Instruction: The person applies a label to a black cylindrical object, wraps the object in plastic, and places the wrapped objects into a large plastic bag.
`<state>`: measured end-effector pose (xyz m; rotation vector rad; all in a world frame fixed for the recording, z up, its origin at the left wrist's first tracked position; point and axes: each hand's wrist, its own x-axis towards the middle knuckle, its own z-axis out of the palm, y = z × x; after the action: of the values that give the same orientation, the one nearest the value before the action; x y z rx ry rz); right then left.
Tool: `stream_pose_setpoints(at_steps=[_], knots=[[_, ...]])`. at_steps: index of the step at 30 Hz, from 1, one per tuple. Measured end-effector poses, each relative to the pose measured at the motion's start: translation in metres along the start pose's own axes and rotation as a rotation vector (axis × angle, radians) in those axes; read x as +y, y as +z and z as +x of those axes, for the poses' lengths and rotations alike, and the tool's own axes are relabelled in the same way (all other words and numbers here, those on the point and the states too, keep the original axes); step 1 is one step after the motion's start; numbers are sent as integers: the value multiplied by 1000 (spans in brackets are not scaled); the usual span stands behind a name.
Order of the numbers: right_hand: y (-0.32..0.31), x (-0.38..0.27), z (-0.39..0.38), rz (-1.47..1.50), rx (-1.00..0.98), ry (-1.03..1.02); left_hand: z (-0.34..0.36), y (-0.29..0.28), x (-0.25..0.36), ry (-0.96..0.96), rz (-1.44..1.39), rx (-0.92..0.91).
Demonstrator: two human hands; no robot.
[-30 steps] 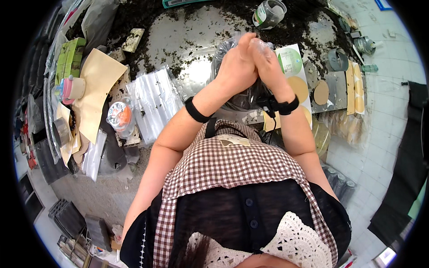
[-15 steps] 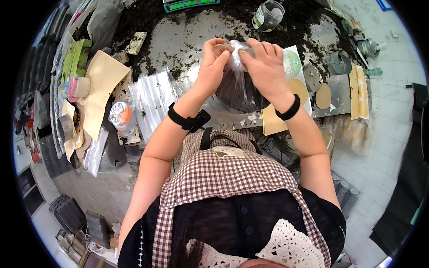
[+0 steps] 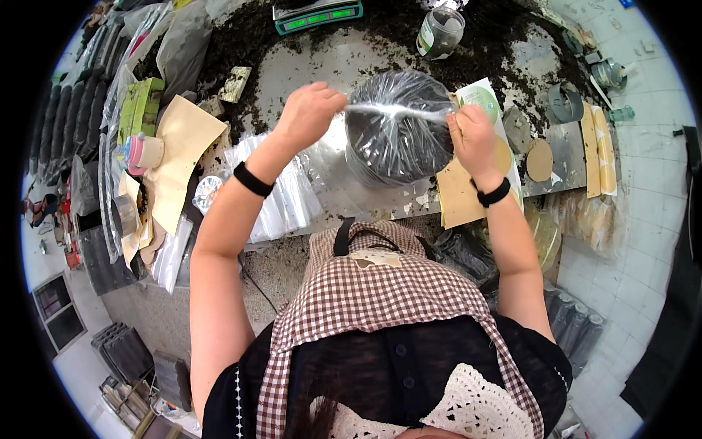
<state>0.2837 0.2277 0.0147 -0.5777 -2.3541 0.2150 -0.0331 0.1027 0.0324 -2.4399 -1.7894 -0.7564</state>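
A round bundle in a clear plastic bag (image 3: 395, 139), dark inside, sits on the metal tabletop (image 3: 292, 66). My left hand (image 3: 311, 113) is closed on one end of the bag's stretched plastic top, out to the bag's left. My right hand (image 3: 472, 139) grips the other end at the bag's right side, so the strip lies taut across the top. Flat clear plastic bags (image 3: 285, 208) lie below my left wrist. Printed label sheets (image 3: 457, 197) lie beside and under my right hand.
A digital scale (image 3: 318, 18) and a glass jar (image 3: 440, 33) stand behind, among scattered dark leaves. At left are brown paper (image 3: 186, 146), a pink cup (image 3: 146, 154) and a green block (image 3: 142, 110). At right lie cardboard discs (image 3: 540, 161) and a metal ring (image 3: 564, 102).
My hands were together over the bag; they have moved apart to left and right, pulling the gathered plastic into a flat line. The bag's round top is now uncovered to view.
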Motion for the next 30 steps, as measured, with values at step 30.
stream_pose_setpoints(at_steps=[30], knots=[[-8,-49,55,1155,-616,627,32,47,71,-161,-494,200]])
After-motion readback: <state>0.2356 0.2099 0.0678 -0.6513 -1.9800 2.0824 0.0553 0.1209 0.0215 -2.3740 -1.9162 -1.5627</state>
